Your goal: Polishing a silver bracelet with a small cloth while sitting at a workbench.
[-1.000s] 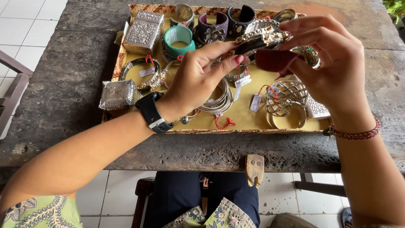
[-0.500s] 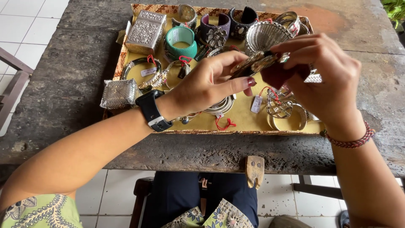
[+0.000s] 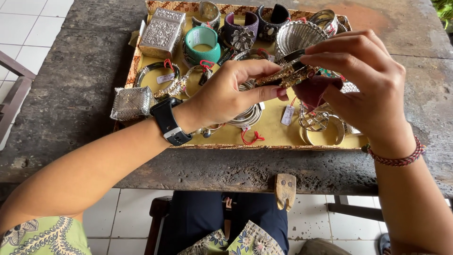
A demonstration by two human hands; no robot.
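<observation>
1. You are now holding the ornate bracelet [image 3: 289,73] a little further left and more level than a moment ago, above the tray [image 3: 278,137].
2. Your left hand [image 3: 226,94] is pinching its near end between thumb and fingertips.
3. Your right hand [image 3: 363,80] is gripping its far end, fingers curled, with a dark red cloth [image 3: 318,89] tucked beneath.
4. Silver bangles [image 3: 245,113] are lying below.

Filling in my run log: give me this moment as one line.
left hand: holds ornate bangle | right hand: pinches bangle, dark red cloth | below: tray of bracelets
</observation>
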